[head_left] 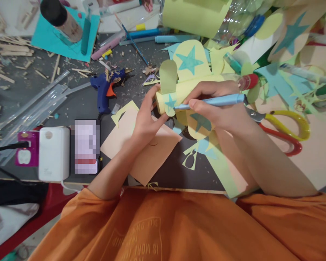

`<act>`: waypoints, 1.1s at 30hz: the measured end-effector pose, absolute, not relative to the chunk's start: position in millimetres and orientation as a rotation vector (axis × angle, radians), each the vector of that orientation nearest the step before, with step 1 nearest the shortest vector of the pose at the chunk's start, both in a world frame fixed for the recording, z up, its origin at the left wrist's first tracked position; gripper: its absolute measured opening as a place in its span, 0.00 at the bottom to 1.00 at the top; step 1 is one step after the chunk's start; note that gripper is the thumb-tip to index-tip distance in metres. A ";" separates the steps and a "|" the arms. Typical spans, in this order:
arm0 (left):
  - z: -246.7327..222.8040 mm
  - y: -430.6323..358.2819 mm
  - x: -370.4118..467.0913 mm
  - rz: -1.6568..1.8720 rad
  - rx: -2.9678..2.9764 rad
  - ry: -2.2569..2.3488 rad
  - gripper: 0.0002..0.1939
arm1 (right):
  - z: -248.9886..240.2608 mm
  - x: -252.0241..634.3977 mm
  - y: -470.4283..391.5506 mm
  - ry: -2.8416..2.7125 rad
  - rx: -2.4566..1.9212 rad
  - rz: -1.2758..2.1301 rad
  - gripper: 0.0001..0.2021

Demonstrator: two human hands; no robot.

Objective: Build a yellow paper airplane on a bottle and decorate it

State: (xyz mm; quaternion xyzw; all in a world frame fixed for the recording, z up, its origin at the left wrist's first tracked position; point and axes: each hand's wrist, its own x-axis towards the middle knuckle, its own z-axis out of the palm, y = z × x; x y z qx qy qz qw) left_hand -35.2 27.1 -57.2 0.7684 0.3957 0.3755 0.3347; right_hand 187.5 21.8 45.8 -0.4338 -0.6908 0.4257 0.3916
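My left hand (pixel 149 117) grips the near left end of a plastic bottle wrapped in yellow paper (pixel 183 88). The bottle lies on its side, its red cap (pixel 251 81) pointing right. Rounded paper flaps stick out from it; a large one carries a blue star (pixel 190 61). In my right hand (pixel 214 105) is a light blue marker (pixel 220 100), its tip at a small blue star (pixel 170 103) on the flap by my left fingers. Below the bottle, another rounded flap with a darker star (pixel 199 121) shows partly behind my right hand.
Scissors with yellow and red handles (pixel 285 127) lie right of my right forearm. A blue glue gun (pixel 104 87), clear glue sticks (pixel 40 98), a phone (pixel 85 145) and a white power bank (pixel 54 154) are at left. Paper scraps and wood sticks (pixel 15 49) litter the table.
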 end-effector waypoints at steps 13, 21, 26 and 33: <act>-58.0 26.9 -35.4 0.977 1.982 1.024 0.38 | 40.3 188.7 23.1 -1.752 -1.024 1.050 0.07; -56.9 27.0 -33.8 1.013 1.983 1.035 0.36 | 43.0 183.5 20.4 -1.573 -0.979 0.979 0.09; -55.0 26.3 -33.8 1.013 1.973 1.042 0.36 | 42.4 181.3 16.2 -1.595 -0.981 0.953 0.08; -53.2 25.0 -33.7 0.988 1.958 1.057 0.37 | 37.7 182.3 16.8 -1.709 -1.005 1.007 0.08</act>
